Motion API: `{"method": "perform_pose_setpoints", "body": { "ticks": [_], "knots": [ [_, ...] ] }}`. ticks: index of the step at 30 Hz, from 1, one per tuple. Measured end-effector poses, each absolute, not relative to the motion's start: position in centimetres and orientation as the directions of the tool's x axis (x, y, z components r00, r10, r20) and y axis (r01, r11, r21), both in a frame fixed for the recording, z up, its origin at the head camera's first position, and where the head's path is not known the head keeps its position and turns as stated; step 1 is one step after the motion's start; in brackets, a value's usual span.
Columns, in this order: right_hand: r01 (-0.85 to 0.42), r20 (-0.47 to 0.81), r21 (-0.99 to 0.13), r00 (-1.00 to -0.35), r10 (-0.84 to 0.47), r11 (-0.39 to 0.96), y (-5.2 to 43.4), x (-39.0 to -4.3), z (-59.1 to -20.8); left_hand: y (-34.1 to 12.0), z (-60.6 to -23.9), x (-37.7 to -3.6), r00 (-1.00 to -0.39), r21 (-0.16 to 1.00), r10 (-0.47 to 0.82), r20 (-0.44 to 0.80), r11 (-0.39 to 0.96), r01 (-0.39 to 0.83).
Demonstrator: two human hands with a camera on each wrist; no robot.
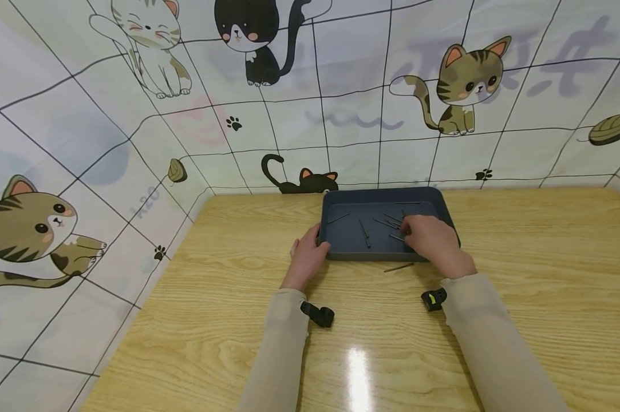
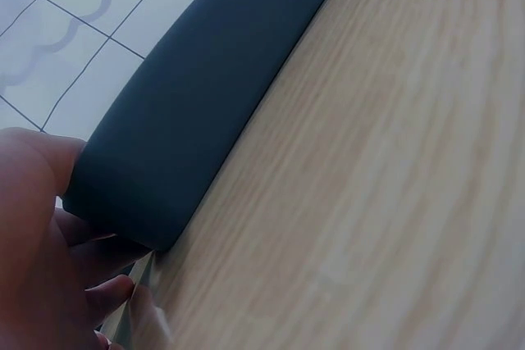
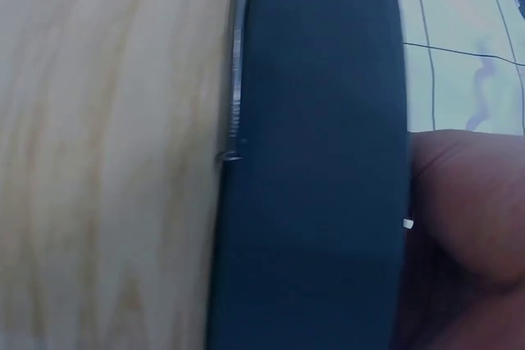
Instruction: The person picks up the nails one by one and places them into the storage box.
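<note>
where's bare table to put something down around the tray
Bare wood right of the tray out to the table edge, and left of it toward the wall. Near side is crowded: left hand on the tray corner, right hand inside among nails, one nail lying by the front wall.

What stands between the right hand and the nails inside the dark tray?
Nothing visible. The right hand reaches over the near wall of the dark tray, and its fingers are already among the nails. Whether they pinch one is hidden.

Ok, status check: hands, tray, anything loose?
Left hand grips tray at its near-left corner. Right hand inside tray, on the nails; grip unclear. One nail loose on table.
</note>
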State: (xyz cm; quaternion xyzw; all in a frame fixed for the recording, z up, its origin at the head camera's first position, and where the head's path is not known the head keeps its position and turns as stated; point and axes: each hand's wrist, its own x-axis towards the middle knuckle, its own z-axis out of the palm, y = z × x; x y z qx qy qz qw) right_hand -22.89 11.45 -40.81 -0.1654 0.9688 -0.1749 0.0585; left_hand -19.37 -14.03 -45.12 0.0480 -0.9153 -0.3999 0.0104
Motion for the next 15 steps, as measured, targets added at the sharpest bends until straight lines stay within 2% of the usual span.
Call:
{"method": "perform_pose_setpoints", "body": {
  "ticks": [15],
  "knots": [
    [-0.342,-0.072,-0.371,-0.916,-0.394,0.864,10.2,-21.7,-38.6,-14.2,-45.1,-19.3,-0.996,0.746,-0.089,-0.017,0.663,-0.072]
  ]
}}
